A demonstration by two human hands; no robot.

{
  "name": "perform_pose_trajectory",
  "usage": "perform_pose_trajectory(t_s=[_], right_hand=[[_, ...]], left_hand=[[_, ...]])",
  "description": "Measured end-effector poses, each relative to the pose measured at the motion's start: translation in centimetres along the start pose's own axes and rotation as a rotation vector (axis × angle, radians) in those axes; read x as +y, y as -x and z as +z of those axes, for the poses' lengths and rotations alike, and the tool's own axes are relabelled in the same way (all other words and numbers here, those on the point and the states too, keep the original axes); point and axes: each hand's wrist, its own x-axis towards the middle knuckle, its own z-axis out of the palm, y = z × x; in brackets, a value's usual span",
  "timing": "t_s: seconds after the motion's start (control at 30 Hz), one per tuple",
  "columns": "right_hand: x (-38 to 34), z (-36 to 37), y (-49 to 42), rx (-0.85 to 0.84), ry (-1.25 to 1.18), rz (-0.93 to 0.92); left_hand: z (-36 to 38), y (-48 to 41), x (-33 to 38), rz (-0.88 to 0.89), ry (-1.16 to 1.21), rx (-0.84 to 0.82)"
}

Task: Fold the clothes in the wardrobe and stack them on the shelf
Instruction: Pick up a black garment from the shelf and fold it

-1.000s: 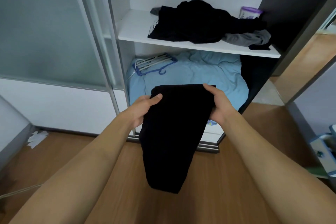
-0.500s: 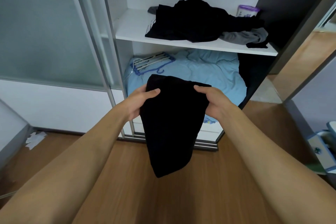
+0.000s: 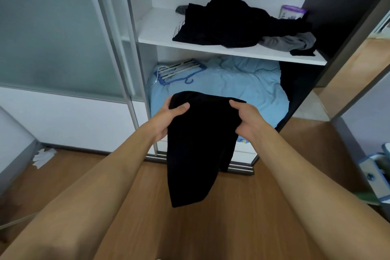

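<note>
A black garment (image 3: 198, 145) hangs folded in front of the open wardrobe, its lower end dangling over the wooden floor. My left hand (image 3: 168, 118) grips its top left edge, thumb on the front. My right hand (image 3: 247, 118) grips the top right edge in the same way. On the white shelf (image 3: 156, 31) above lies a loose pile of black clothes (image 3: 232, 23) with a grey garment (image 3: 289, 43) at its right end.
Below the shelf lies a light blue duvet (image 3: 236, 88) with a bundle of blue and white hangers (image 3: 179, 69) on it. A purple-lidded container (image 3: 292, 12) stands at the shelf's back right. A frosted sliding door (image 3: 63, 38) is at left. Boxes (image 3: 377, 173) sit on the floor at right.
Both hands have carried the black garment a little up and toward the wardrobe. The cloth now hangs more bunched, narrower at the bottom.
</note>
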Motion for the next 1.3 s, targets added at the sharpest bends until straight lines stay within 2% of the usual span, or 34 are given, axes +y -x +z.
perform_pose_trajectory(t_s=[0.07, 0.13, 0.27, 0.33, 0.5, 0.6, 0.67, 0.73, 0.8, 0.9, 0.97, 1.1, 1.23, 1.3], right_hand=[[-0.5, -0.1, 0.0, -0.019, 0.008, 0.077], [-0.6, -0.4, 0.2, -0.055, 0.037, 0.074], [0.7, -1.2, 0.6, -0.025, 0.247, -0.171], [1.3, -1.1, 0.6, 0.009, 0.259, -0.214], [0.6, 0.7, -0.6, 0.119, 0.079, -0.05], [-0.5, 1.5, -0.8, 0.145, 0.146, 0.053], [-0.9, 1.8, -0.8, 0.11, 0.164, 0.071], [-0.6, 1.8, -0.6, 0.041, 0.153, -0.001], [0.1, 1.4, -0.3, 0.005, 0.271, -0.12], [1.0, 0.6, -0.1, 0.038, 0.44, -0.231], [1.1, 0.4, -0.6, 0.115, 0.383, -0.209], [1.4, 0.8, -0.8, 0.169, 0.139, -0.034], [1.1, 0.0, -0.2, 0.107, 0.014, 0.035], [0.9, -0.7, 0.5, 0.053, 0.096, 0.011]], left_hand=[[0.4, -0.2, 0.2, 0.096, -0.087, 0.024], [1.5, -0.6, 1.1, 0.17, -0.205, 0.115], [2.9, -1.3, 2.2, 0.164, -0.174, 0.171], [2.6, -1.4, 2.4, 0.128, -0.179, 0.15], [0.4, -0.6, 1.7, 0.061, -0.077, 0.12], [-0.9, -0.2, 1.0, 0.073, -0.028, 0.021], [-0.9, -0.5, 1.1, 0.106, -0.106, 0.038], [-0.3, -1.0, 1.3, 0.14, -0.16, 0.118], [0.2, -1.4, 1.5, 0.156, -0.164, 0.199], [-0.1, -1.2, 1.7, 0.102, -0.116, 0.183], [-0.8, -0.6, 1.5, 0.068, -0.125, 0.076], [-1.4, 0.1, 0.2, 0.087, -0.277, -0.062], [-0.1, 0.1, 0.7, 0.163, -0.383, 0.004], [0.9, 0.2, 1.2, 0.172, -0.385, 0.028]])
